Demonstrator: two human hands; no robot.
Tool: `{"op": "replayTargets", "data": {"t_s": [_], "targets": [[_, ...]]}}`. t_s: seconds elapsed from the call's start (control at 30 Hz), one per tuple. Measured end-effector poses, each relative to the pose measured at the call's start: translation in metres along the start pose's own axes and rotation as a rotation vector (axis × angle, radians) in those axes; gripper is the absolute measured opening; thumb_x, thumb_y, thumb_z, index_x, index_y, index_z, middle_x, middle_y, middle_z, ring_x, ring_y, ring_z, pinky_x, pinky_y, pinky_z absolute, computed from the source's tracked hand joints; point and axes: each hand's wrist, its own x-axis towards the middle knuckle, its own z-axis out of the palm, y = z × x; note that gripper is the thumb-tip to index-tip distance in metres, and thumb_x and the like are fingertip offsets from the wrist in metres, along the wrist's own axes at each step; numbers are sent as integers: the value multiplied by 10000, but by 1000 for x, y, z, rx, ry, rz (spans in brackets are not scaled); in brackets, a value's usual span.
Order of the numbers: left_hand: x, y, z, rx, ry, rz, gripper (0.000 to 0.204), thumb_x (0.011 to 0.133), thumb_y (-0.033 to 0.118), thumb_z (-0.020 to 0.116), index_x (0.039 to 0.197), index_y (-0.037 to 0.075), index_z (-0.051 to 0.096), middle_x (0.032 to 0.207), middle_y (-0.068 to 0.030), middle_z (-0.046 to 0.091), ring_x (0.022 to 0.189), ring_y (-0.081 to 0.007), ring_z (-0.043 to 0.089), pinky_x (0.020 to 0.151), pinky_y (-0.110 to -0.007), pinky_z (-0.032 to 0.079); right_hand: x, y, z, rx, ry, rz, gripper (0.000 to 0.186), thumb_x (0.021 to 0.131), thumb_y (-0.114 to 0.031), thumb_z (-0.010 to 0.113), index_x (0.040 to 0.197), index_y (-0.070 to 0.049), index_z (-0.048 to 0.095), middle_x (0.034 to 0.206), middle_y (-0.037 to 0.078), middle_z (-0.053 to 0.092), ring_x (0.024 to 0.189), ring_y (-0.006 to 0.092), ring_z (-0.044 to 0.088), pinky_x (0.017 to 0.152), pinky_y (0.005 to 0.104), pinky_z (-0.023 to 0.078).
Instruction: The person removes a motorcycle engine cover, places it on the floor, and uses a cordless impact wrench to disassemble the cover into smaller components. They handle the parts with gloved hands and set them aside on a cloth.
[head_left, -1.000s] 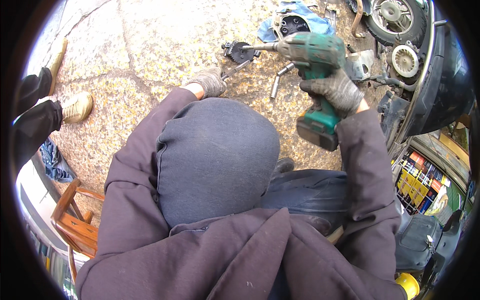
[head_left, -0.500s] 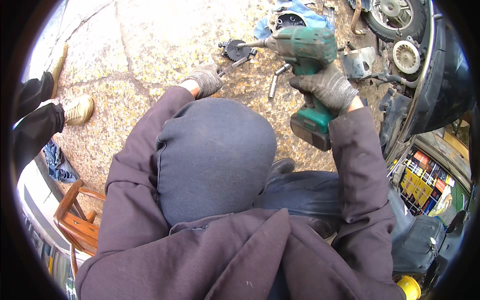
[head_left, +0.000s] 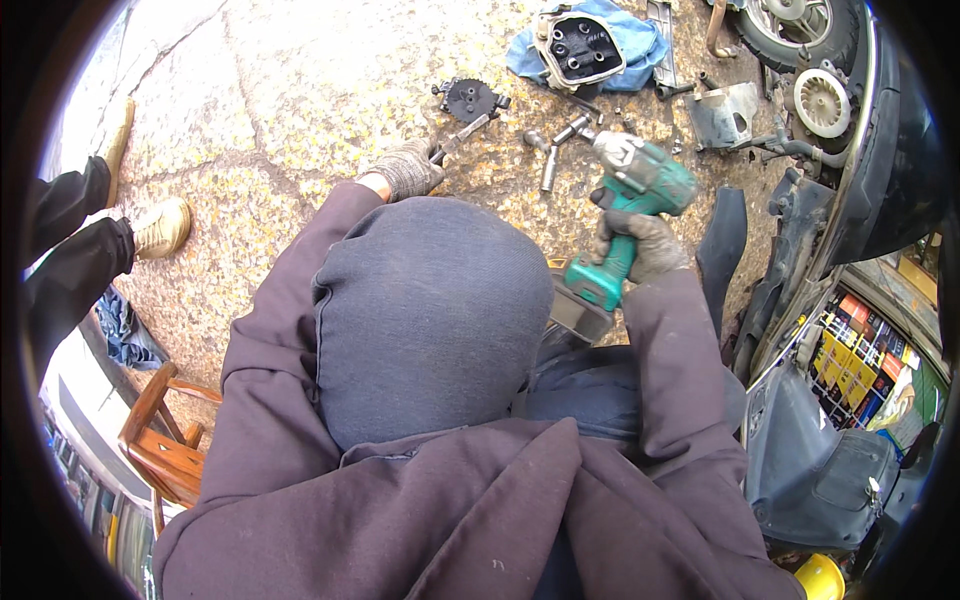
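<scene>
My left hand [head_left: 408, 170], in a grey knit glove, is closed round a dark-handled silver hand tool [head_left: 463, 136]. The tool's far end reaches to the edge of a black toothed part [head_left: 470, 98] lying on the ground; I cannot make out the tool's exact kind. In my gloved right hand [head_left: 645, 245] is a green cordless impact wrench [head_left: 647, 180], gripped by its handle, its nose pointing up and left. The wrench is clear of the toothed part. Between the hands lie silver sockets and extensions [head_left: 549, 168] on the stone floor.
A black-centred metal cover [head_left: 580, 50] lies on a blue cloth [head_left: 643, 42] at the far side. To the right are a wheel [head_left: 800, 25], a cream fan [head_left: 822, 103] and dark scooter panels [head_left: 820, 470]. A wooden stool [head_left: 165, 455] and another person's shoes [head_left: 162, 229] are left.
The impact wrench has come off the toothed part and moved right and toward me in my right hand. My left hand has stayed nearly still, with the silver tool in it.
</scene>
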Motion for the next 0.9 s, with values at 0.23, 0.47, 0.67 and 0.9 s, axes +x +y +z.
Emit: {"op": "replayTargets", "data": {"t_s": [0.23, 0.47, 0.67, 0.9], "targets": [[7, -22, 29, -37, 139, -58, 337, 829, 339, 666, 1060, 96, 624, 831, -103, 656, 770, -218, 644, 707, -377, 503, 35, 88, -21, -36, 195, 248, 322, 744, 9, 714, 1051, 6, 618, 851, 101, 658, 715, 237, 657, 680, 399, 578], [30, -52, 81, -409, 125, -125, 462, 842, 255, 697, 1230, 53, 546, 1052, -156, 669, 978, -267, 646, 863, -402, 502, 57, 119, 15, -843, -60, 331, 416, 741, -217, 791, 1070, 3, 662, 940, 138, 698, 776, 227, 674, 709, 362, 552], [21, -52, 85, -548, 139, -169, 419, 901, 155, 680, 1270, 23, 530, 1097, -138, 667, 954, -187, 646, 827, -342, 517, 73, 125, 35, -1155, -275, 219, 461, 772, -249, 697, 1172, -27, 641, 1036, 210, 685, 975, 309, 668, 861, 381, 532], [20, -67, 93, -586, 225, -125, 420, 904, 150, 676, 1272, 11, 531, 1130, -147, 659, 1007, -222, 640, 860, -350, 513, 91, 141, 26, -1058, 382, 86, 273, 836, -212, 699, 1073, -85, 652, 1041, 180, 686, 1005, 307, 658, 886, 385, 515]]}}
